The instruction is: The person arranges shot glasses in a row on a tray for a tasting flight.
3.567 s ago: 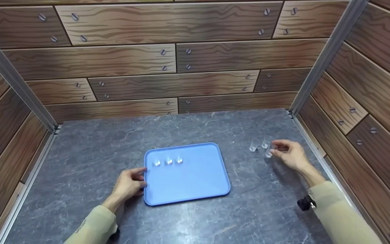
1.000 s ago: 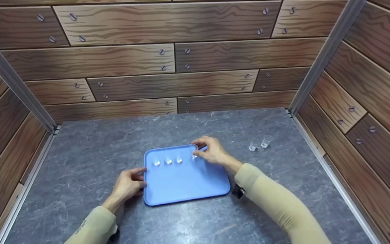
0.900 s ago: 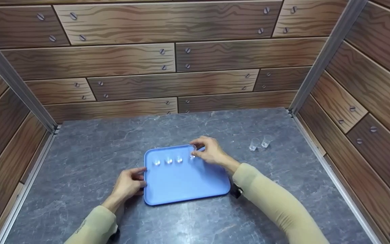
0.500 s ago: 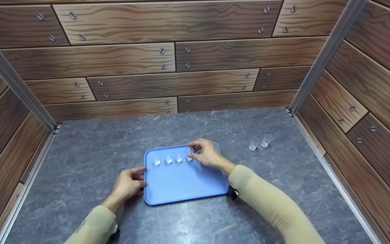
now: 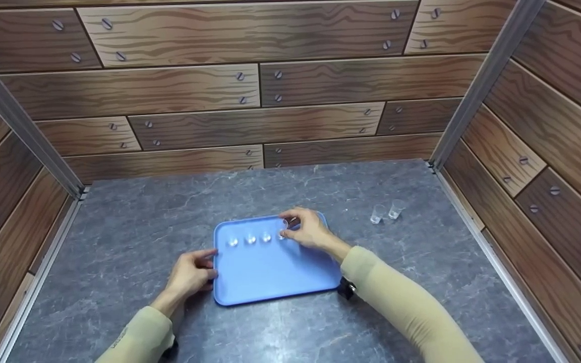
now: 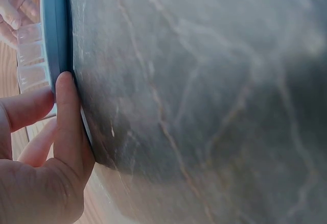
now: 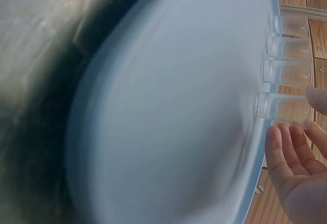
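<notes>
My right hand pinches a clear shot glass near its rim between thumb and finger, over the far part of the blue tray. In the right wrist view, this shot glass stands upright at the end of a row, its base at the tray surface. Three more shot glasses stand in that row to its left. My left hand touches the tray's left edge with its fingertips. In the left wrist view, straight fingers lie against the tray's side.
Two more clear shot glasses, a nearer one and a farther one, stand on the grey marbled table right of the tray. Wood-patterned walls with metal corner posts enclose the table at the back and sides.
My right hand has carried one shot glass from the group at right to the tray, then slid it leftward, closer to the row. The left hand has stayed at the tray edge.
</notes>
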The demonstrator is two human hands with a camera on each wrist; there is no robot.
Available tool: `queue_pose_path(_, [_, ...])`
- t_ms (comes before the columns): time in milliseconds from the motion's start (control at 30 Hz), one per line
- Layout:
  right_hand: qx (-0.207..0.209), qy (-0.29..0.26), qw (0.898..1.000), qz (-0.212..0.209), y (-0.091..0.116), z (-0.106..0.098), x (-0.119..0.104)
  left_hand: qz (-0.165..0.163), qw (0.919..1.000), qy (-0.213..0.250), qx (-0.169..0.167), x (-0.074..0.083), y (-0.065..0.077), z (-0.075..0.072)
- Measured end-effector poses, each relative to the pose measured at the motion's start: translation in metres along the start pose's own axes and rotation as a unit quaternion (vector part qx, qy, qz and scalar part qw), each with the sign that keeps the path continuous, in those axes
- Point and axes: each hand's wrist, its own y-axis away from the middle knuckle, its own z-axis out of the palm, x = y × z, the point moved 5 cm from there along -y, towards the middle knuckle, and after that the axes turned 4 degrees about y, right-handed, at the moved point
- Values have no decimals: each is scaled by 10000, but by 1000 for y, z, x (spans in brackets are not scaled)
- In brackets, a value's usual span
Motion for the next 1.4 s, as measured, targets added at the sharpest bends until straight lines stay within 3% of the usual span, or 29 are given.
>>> queue_pose_path(267, [-46, -172, 9997, -140, 2, -4, 0, 47, 10000, 10, 4, 1, 0, 0])
queue_pose_path(467, [58, -127, 9994, -307, 7, -20, -3, 9, 10000, -43, 15, 1, 0, 1])
queue_pose_path(667, [178, 97, 9985, -506, 16, -49, -1, -8, 10000, -74, 35, 1, 0, 0])
queue_pose_path(900, [373, 296, 9978, -462, 31, -91, 9, 15, 9999, -114, 9, 1, -1, 0])
queue_pose_path(1100, [735, 340, 9963, -291, 45, -124, 27, -16, 10000, 1, -15, 1, 0, -1])
queue_pose_path(1400, [1045, 838, 9910, 62, 67, -167, 56, 0, 10000, 56, 9, 0, -1, 0])
